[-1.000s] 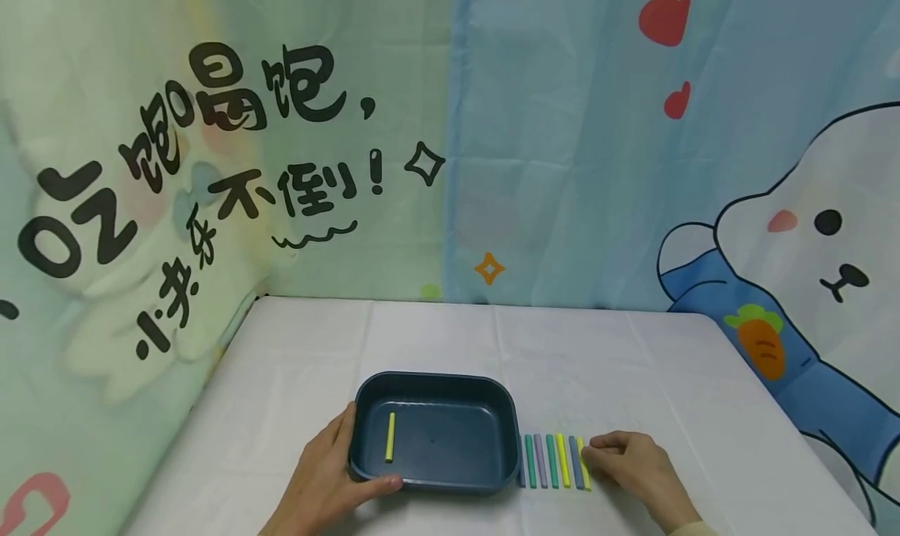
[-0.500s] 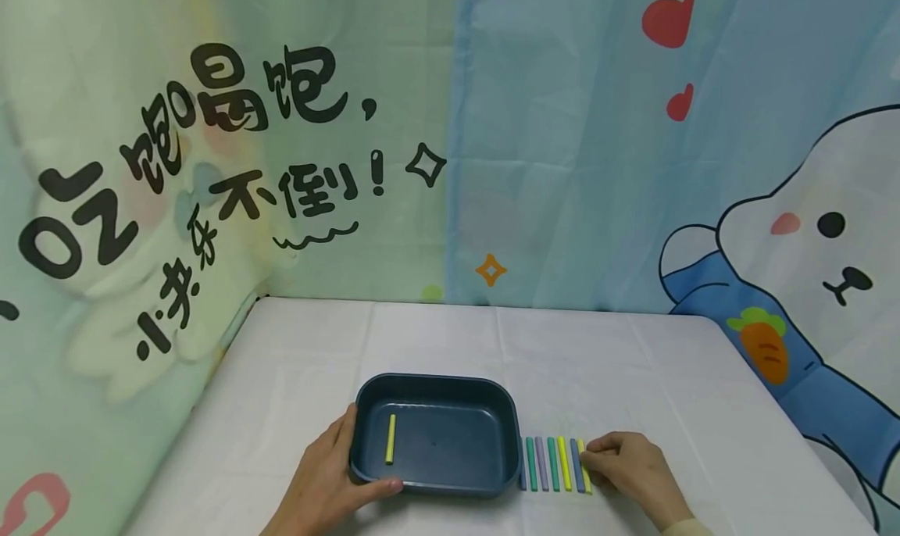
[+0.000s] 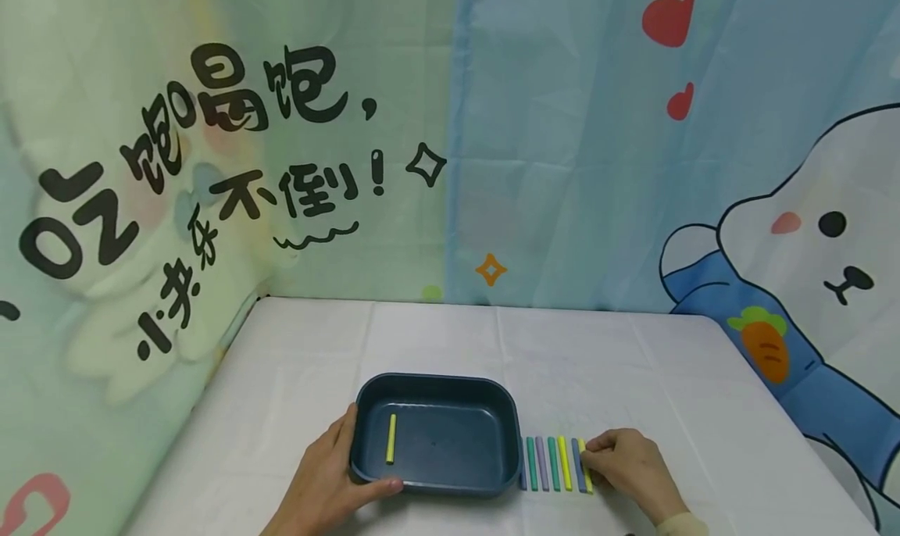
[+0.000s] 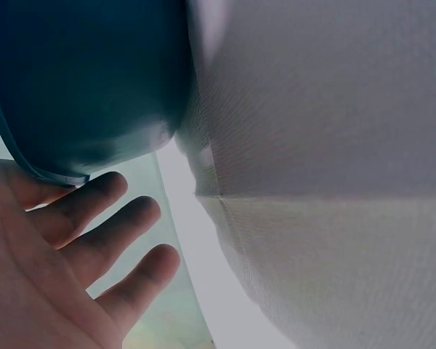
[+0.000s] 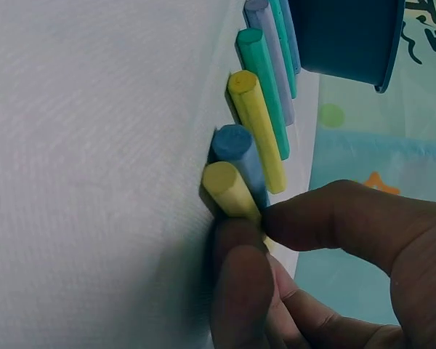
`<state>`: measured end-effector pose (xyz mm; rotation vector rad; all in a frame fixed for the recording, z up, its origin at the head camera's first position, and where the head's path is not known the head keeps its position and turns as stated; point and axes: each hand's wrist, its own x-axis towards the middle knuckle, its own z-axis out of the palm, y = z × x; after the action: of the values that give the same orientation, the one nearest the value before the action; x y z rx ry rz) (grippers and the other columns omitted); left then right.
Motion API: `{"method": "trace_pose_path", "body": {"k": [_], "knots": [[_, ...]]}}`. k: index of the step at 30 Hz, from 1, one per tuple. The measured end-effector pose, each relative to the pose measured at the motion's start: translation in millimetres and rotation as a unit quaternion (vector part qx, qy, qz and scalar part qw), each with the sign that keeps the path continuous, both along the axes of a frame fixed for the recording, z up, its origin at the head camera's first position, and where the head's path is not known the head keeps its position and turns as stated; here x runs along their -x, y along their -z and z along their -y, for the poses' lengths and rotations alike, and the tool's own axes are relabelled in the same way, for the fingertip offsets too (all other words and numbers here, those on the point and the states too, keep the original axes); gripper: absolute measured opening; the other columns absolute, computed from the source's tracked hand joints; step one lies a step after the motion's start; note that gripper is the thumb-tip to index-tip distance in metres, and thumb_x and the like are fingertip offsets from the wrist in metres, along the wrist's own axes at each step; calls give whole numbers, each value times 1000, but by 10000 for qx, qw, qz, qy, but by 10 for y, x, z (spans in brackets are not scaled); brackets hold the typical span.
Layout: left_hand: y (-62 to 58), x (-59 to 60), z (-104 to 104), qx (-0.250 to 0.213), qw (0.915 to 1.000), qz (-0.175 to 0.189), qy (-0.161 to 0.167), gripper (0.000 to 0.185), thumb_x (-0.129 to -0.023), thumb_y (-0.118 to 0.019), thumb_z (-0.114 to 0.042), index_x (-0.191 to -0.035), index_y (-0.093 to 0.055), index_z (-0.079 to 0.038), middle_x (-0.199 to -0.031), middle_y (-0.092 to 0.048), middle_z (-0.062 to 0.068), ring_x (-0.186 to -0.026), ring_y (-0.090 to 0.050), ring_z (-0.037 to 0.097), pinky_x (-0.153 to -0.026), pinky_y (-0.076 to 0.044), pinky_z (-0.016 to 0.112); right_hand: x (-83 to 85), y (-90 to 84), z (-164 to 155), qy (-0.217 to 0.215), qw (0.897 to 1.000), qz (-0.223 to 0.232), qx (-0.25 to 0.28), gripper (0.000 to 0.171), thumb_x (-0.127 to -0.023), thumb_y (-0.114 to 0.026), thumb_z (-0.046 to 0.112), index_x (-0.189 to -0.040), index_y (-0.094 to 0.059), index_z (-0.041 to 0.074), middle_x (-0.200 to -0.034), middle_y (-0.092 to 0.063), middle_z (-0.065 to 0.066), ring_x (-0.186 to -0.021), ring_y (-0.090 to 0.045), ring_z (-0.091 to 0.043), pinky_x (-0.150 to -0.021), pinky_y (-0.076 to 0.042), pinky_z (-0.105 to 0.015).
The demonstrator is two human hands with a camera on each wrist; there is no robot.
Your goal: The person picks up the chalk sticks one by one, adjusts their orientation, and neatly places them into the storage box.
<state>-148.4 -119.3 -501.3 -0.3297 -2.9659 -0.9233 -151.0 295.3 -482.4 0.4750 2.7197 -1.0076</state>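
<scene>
A dark blue tray stands on the table with one yellow chalk stick lying in its left part. My left hand rests against the tray's left front corner, thumb along the front wall; in the left wrist view its fingers are spread and fairly straight, the upper one at the rim. To the tray's right, my right hand pinches the yellow chalk at the row's right end between thumb and fingers. That chalk lies beside a blue chalk, its far part hidden by the fingertips.
Several more chalk sticks in green, purple, yellow and blue, such as a second yellow chalk, line up side by side between the tray and my right hand. A white cloth covers the table. Behind it hangs a printed curtain.
Both hands, the tray and the chalk row stay almost where they were. My right hand shifts only very slightly at the yellow chalk.
</scene>
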Motion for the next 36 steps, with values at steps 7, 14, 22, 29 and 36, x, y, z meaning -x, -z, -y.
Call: {"method": "trace_pose_path", "body": {"k": [7, 14, 22, 29, 36], "knots": [[15, -10, -14, -7, 9998, 161, -104, 130, -69, -71, -83, -158, -27, 2, -151, -45, 22, -132, -50, 36, -105, -45, 53, 16, 25, -23, 127, 9999, 87, 19, 27, -83, -73, 18, -97, -72, -5, -77, -67, -3, -68, -60, -17, -61, -51, -32], [21, 9, -9, -20, 10000, -30, 27, 129, -70, -71, -81, -158, -27, 2, -150, -46, 22, -131, -51, 36, -105, -46, 52, 10, 48, -84, 260, 9994, 143, 158, 31, -85, -73, 22, -99, -72, -5, -78, -68, -4, -69, -61, -17, -62, -52, -32], [17, 18, 6, -7, 10000, -47, 70, 129, -71, -71, -81, -158, -27, 3, -149, -47, 23, -131, -51, 37, -105, -46, 52, 43, 59, -129, 377, 9987, 92, 331, 36, -86, -73, 25, -103, -72, -6, -80, -68, -4, -70, -61, -18, -61, -52, -31], [31, 13, 17, -40, 9999, -126, 60, 129, -70, -71, -81, -158, -28, 3, -148, -48, 22, -130, -52, 37, -104, -46, 51, 91, -19, -116, 478, 9968, 125, 628, 47, -86, -74, 29, -112, -69, -9, -85, -69, -5, -73, -61, -18, -63, -53, -31], [31, 12, 11, -23, 9999, -101, 36, 129, -70, -71, -81, -158, -28, 2, -148, -48, 22, -130, -52, 36, -104, -46, 51, 132, -123, 1, 670, 9914, -26, 1126, 46, -85, -74, 23, -115, -67, -11, -89, -71, -7, -71, -65, -16, -64, -56, -31]]}}
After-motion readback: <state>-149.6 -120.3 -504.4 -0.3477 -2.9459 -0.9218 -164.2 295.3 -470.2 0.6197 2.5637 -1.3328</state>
